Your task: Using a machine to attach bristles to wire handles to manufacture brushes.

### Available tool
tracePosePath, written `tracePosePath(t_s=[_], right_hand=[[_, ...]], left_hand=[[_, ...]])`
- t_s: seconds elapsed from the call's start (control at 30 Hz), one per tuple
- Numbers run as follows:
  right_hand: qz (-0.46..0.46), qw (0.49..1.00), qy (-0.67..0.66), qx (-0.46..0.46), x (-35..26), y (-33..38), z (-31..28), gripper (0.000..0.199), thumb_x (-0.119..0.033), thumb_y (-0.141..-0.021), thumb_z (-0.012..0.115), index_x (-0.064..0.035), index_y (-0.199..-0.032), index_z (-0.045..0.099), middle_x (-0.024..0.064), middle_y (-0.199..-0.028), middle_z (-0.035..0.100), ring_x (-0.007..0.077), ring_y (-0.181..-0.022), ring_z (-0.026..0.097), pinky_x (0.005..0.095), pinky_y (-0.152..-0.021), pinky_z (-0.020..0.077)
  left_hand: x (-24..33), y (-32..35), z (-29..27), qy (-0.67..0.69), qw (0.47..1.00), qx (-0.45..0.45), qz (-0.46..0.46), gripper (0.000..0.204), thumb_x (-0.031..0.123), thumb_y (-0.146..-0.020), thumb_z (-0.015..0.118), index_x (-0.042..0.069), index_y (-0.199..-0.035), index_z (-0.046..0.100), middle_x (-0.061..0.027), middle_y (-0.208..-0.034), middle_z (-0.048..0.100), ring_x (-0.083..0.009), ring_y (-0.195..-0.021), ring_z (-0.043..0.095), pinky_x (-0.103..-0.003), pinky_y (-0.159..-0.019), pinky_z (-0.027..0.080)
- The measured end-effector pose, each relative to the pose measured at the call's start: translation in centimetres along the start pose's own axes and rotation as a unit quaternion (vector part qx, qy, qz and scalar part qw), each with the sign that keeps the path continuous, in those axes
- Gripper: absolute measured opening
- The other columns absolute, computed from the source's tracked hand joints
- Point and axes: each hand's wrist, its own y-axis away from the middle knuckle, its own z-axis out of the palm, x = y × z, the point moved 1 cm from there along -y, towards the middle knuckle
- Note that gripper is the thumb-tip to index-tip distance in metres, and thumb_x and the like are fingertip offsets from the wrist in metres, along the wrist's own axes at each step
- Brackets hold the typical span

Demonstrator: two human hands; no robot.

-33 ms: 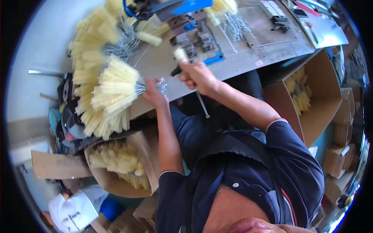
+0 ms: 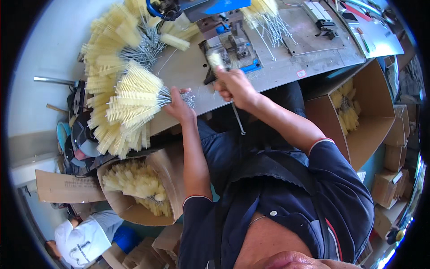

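My left hand (image 2: 177,105) is shut on the twisted wire stems of a fanned bunch of pale yellow bottle brushes (image 2: 134,101) at the near edge of the grey workbench (image 2: 188,74). My right hand (image 2: 233,85) grips a single brush. Its bristle head (image 2: 215,58) points up toward a small metal and blue fixture (image 2: 233,45), and its wire stem (image 2: 238,119) hangs down past the bench edge.
More brushes lie piled on the bench at far left (image 2: 107,49), and another bunch (image 2: 264,13) sits behind the fixture. One open cardboard box (image 2: 168,172) of brushes stands at lower left, another (image 2: 371,121) at right. A person in a white cap (image 2: 83,242) is at bottom left.
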Motion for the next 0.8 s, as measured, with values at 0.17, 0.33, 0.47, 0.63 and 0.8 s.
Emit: tracePosePath(t_s=[0.17,0.33,0.47,0.63,0.8], right_hand=[[-0.042,0.999,-0.009,-0.012,-0.4,-0.8,-3.3,0.060,-0.049,-0.103,0.052,-0.0081,-0.061,0.043,0.0011,-0.053,0.042,0.0098,-0.040,0.034,0.0267,-0.038,0.0269],[-0.046,0.998,-0.042,-0.003,-1.4,-1.3,-5.1,0.052,-0.044,-0.105,0.051,-0.0086,-0.068,0.043,0.0020,-0.056,0.043,0.0103,-0.042,0.034,0.0271,-0.038,0.0265],[-0.040,0.996,-0.074,0.000,-2.1,-1.3,-5.4,0.044,-0.042,-0.106,0.050,-0.0089,-0.077,0.043,0.0011,-0.060,0.043,0.0087,-0.045,0.034,0.0256,-0.039,0.0262],[-0.006,0.994,-0.103,-0.022,-3.3,-1.7,-5.3,0.039,-0.039,-0.106,0.051,-0.0092,-0.082,0.043,0.0013,-0.061,0.044,0.0082,-0.045,0.033,0.0254,-0.038,0.0251],[0.014,0.992,-0.116,-0.043,-3.8,-1.9,-5.8,0.034,-0.036,-0.106,0.051,-0.0093,-0.086,0.043,0.0018,-0.062,0.045,0.0076,-0.045,0.031,0.0245,-0.038,0.0235]], left_hand=[[1.2,0.0,-1.1,-0.009,1.000,-0.001,-0.004,0.040,-0.001,-0.092,0.058,-0.006,-0.129,0.046,-0.0145,-0.113,0.055,-0.0187,-0.064,0.060,-0.035,-0.058,0.058],[1.6,0.2,-0.7,-0.021,1.000,-0.001,0.003,0.040,0.000,-0.092,0.060,-0.006,-0.129,0.045,-0.0139,-0.109,0.056,-0.0183,-0.064,0.060,-0.035,-0.058,0.058],[1.7,0.4,-0.4,-0.028,1.000,-0.004,0.005,0.042,0.000,-0.091,0.060,-0.007,-0.130,0.045,-0.0138,-0.109,0.057,-0.0173,-0.065,0.059,-0.034,-0.058,0.058],[1.5,0.0,-0.6,-0.045,0.999,-0.016,0.003,0.042,0.000,-0.090,0.059,-0.006,-0.130,0.045,-0.0142,-0.110,0.057,-0.0171,-0.065,0.058,-0.035,-0.059,0.058],[1.7,0.0,0.0,-0.034,0.999,-0.003,-0.002,0.040,-0.001,-0.091,0.059,-0.006,-0.128,0.046,-0.0139,-0.109,0.057,-0.0182,-0.065,0.059,-0.035,-0.060,0.058]])
